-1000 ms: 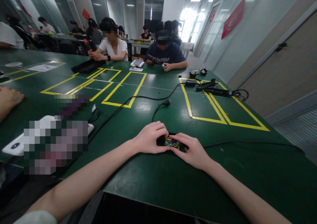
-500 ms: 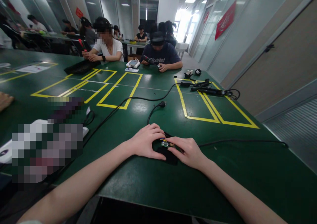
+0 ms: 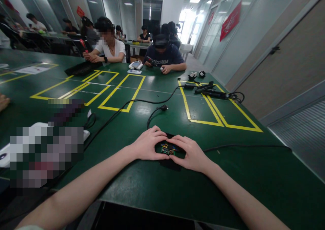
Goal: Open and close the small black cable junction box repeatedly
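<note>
Thumbs down on the near side, fingers arched over the far side: both bare hands meet at the centre of the frame around a small green circuit board (image 3: 167,150). Two copper-coloured rings stand out on it, with what seem to be thin blue and yellow wires beside them. The right hand (image 3: 192,152) has it in a pinch, index finger at the upper edge, thumb at the lower, presumably to grip the rim and spare the parts in the middle. Over to the left hand (image 3: 148,144), curved like a bracket, thumb tip just beside the other thumb; whether it squeezes the board or only steadies the black casing (image 3: 170,135) behind, I cannot tell. Forearms lean on the green table (image 3: 248,182), likely for steadiness on such fine parts.

Just above the hands, a power plug (image 3: 164,107) lies with its prongs pointing right, loose on the tabletop, so out of any socket. A black cable (image 3: 243,146) trails off right of centre; whether it joins the casing is hidden. Upper right, black gear (image 3: 220,93) lies bundled across the yellow tape (image 3: 208,123), which seems laid to mark out work spots. Centre left, blurred objects sit well apart from the hands. Upper left, a co-worker in a white top grips a red tool (image 3: 83,44) over a black tray (image 3: 81,68).
</note>
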### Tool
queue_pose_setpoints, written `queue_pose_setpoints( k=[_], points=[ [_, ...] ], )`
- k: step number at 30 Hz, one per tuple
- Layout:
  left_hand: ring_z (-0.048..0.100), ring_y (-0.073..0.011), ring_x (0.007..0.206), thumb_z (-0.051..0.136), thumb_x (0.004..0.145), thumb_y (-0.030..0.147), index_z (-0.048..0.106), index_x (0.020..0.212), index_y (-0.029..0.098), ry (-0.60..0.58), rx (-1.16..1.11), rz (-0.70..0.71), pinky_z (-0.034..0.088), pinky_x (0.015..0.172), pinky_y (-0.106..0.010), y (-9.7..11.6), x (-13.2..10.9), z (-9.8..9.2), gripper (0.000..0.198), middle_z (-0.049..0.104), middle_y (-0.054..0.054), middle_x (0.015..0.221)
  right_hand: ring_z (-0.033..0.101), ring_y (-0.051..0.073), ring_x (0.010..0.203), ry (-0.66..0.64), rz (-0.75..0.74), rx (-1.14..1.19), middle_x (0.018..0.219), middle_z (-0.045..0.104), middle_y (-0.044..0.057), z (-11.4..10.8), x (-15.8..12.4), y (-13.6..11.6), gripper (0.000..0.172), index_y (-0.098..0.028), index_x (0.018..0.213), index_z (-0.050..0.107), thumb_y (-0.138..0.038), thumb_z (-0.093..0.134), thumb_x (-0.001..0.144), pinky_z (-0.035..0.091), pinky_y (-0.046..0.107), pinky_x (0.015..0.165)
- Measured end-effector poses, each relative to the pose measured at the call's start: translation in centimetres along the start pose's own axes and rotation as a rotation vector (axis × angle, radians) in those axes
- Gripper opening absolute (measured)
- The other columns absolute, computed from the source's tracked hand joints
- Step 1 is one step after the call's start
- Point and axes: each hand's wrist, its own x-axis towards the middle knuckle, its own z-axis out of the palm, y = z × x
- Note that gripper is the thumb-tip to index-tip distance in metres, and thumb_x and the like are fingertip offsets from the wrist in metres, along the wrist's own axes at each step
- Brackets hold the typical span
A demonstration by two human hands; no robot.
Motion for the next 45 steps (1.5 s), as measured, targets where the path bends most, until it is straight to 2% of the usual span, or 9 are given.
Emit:
queue_pose_setpoints(
  k=[4,8,14,19,27,29,34,42,45],
  points=[
    [0.064,-0.0245,0.099,0.079,0.085,0.047,0.073,0.109,0.019,0.021,-0.003,0.009,0.056,0.085,-0.035,0.0,-0.1,-0.1,0.037,0.072,-0.008,0.104,0.070,0.023,0.085,-0.039,0.027,0.013,0.108,0.073,0.008,-0.3,0.0,0.1,0.035,-0.022,0.116,0.070,-0.026,0.074,0.082,0.059,0.036,0.074],
    [0.067,-0.0180,0.089,0.065,0.096,0.034,0.073,0.106,0.020,0.033,-0.042,-0.010,0.054,0.076,-0.028,-0.3,-0.4,-0.1,0.019,0.068,-0.006,0.104,0.070,0.022,0.088,-0.031,0.079,0.026,0.105,0.072,0.006,-0.3,0.1,0.1,0.029,-0.022,0.109,0.071,-0.022,0.075,0.081,0.059,0.035,0.077],
    [0.066,-0.0140,0.078,0.062,0.099,0.028,0.072,0.108,0.020,0.040,-0.035,-0.064,0.049,0.069,-0.024,-1.2,-0.3,-0.1,0.016,0.067,-0.002,0.094,0.071,0.023,0.092,0.070,0.096,0.052,0.104,0.070,0.008,0.5,0.0,0.7,0.025,-0.020,0.111,0.071,-0.026,0.076,0.087,0.059,0.035,0.080],
    [0.065,-0.0170,0.082,0.063,0.100,0.029,0.072,0.103,0.019,0.062,0.016,-0.046,0.049,0.076,-0.028,-1.9,-0.1,0.0,0.014,0.070,-0.002,0.086,0.069,0.025,0.098,0.120,0.109,0.042,0.108,0.070,0.011,1.3,0.1,1.1,0.024,-0.020,0.115,0.072,-0.030,0.073,0.093,0.060,0.039,0.084],
    [0.066,-0.0144,0.081,0.064,0.098,0.028,0.072,0.112,0.021,0.045,-0.068,-0.129,0.050,0.070,-0.024,-1.7,-0.3,0.1,0.018,0.068,-0.002,0.092,0.068,0.024,0.107,0.109,0.192,0.161,0.115,0.069,0.009,1.6,0.4,0.6,0.041,-0.024,0.127,0.067,-0.029,0.077,0.088,0.059,0.040,0.093],
    [0.067,-0.0146,0.080,0.065,0.097,0.027,0.072,0.111,0.020,0.041,-0.064,-0.139,0.049,0.069,-0.023,-1.6,-0.3,0.1,0.017,0.069,-0.001,0.091,0.068,0.023,0.104,0.122,0.201,0.185,0.118,0.068,0.009,1.6,0.4,0.5,0.038,-0.024,0.129,0.066,-0.030,0.072,0.092,0.059,0.038,0.090],
    [0.068,-0.0137,0.078,0.064,0.099,0.026,0.073,0.110,0.020,0.033,-0.060,-0.150,0.049,0.067,-0.022,-1.4,-0.3,0.1,0.016,0.071,-0.001,0.092,0.063,0.015,0.074,0.172,0.240,0.182,0.118,0.064,0.010,0.8,0.2,0.8,0.025,-0.022,0.122,0.065,-0.027,0.061,0.097,0.058,0.033,0.073],
    [0.072,-0.0160,0.083,0.055,0.105,0.034,0.072,0.116,0.021,0.097,-0.054,-0.135,0.054,0.077,-0.025,-1.5,-0.4,0.8,0.024,0.076,-0.003,0.100,0.056,0.016,0.074,0.020,0.155,0.167,0.090,0.061,0.003,-1.0,-0.5,2.0,0.013,-0.022,0.091,0.054,-0.014,0.061,0.084,0.047,0.027,0.065],
    [0.074,-0.0168,0.087,0.050,0.108,0.037,0.073,0.113,0.021,0.130,-0.039,-0.112,0.053,0.078,-0.025,-1.7,-0.3,0.8,0.028,0.078,-0.003,0.102,0.059,0.016,0.072,0.015,0.189,0.165,0.081,0.062,0.001,-1.0,-0.6,2.4,0.009,-0.022,0.090,0.056,-0.015,0.061,0.087,0.046,0.026,0.064]
  ],
)
